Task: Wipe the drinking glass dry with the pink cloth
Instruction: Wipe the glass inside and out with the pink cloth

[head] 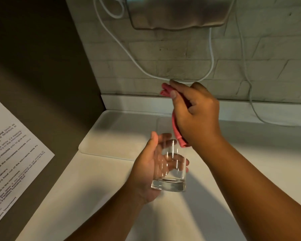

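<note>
A clear drinking glass (170,169) with a thick base is held above the white counter, its mouth pointing away from me. My left hand (149,164) grips it from the left, fingers wrapped behind it and visible through the glass. My right hand (196,112) is above and behind the glass and holds a rolled pink cloth (178,136). One end of the cloth sticks out past the fingertips at the top; the other hangs below the palm, close to the glass rim.
A white tray (115,133) lies on the white counter (101,197) behind the hands. White cables (146,72) hang along the brick wall. A printed notice (16,153) is fixed to the dark panel on the left. A metal appliance (179,13) hangs above.
</note>
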Available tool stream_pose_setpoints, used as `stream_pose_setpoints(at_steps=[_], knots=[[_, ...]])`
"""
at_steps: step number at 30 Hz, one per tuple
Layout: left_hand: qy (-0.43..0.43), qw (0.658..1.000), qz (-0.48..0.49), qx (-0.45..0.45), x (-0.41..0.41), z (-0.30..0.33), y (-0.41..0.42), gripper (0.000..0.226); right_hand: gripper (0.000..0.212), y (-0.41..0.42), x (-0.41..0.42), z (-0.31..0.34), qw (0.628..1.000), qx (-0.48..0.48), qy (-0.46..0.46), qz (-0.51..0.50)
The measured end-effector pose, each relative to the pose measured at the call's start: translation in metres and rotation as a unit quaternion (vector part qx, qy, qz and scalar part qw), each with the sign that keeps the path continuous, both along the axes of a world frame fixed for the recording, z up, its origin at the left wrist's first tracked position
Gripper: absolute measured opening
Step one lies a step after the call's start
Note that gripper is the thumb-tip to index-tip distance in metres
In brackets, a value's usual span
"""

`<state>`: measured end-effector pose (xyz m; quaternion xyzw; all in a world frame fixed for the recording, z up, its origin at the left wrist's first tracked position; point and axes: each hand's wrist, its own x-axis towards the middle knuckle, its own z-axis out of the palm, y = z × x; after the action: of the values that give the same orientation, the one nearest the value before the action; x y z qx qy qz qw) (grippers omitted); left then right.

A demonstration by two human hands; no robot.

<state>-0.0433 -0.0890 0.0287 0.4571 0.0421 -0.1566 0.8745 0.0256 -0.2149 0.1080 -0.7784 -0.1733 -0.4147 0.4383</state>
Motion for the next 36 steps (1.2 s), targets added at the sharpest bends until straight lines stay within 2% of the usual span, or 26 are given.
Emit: stream_pose_setpoints(at_steps=[5, 8, 12, 15, 17, 20, 27, 33, 36], knots=[[0.003, 0.999, 0.047, -0.007, 0.009, 0.009, 0.004, 0.07, 0.027, 0.0, -0.025, -0.019, 0.999, -0.027, 0.003, 0.028], [0.012, 0.998, 0.063, 0.028, 0.015, 0.01, 0.008, 0.063, 0.031, 0.01, -0.055, -0.03, 0.993, -0.085, 0.011, 0.083], [0.017, 0.999, 0.047, -0.001, 0.014, 0.0, 0.009, 0.046, 0.032, 0.012, -0.067, -0.03, 0.983, -0.173, 0.004, 0.062], [0.022, 0.998, 0.055, 0.021, 0.012, 0.003, 0.007, 0.065, 0.03, 0.012, -0.063, -0.024, 0.981, -0.187, 0.012, 0.06], [0.023, 0.998, 0.055, 0.029, 0.009, 0.004, 0.003, 0.073, 0.028, 0.01, -0.053, -0.019, 0.985, -0.167, 0.02, 0.048], [0.006, 0.999, 0.038, -0.012, 0.005, 0.004, -0.001, 0.059, 0.027, 0.002, -0.03, -0.013, 0.992, -0.116, 0.036, 0.015], [-0.039, 0.996, 0.07, -0.037, 0.008, 0.014, 0.015, 0.064, 0.028, -0.026, -0.021, -0.045, 0.997, -0.017, 0.076, -0.009], [-0.049, 0.995, 0.055, -0.07, 0.014, 0.016, 0.024, 0.073, 0.025, -0.051, -0.034, -0.072, 0.97, 0.156, 0.183, 0.016], [-0.046, 0.995, 0.047, -0.072, 0.018, 0.016, 0.025, 0.071, 0.025, -0.055, -0.044, -0.073, 0.968, 0.17, 0.184, 0.017]])
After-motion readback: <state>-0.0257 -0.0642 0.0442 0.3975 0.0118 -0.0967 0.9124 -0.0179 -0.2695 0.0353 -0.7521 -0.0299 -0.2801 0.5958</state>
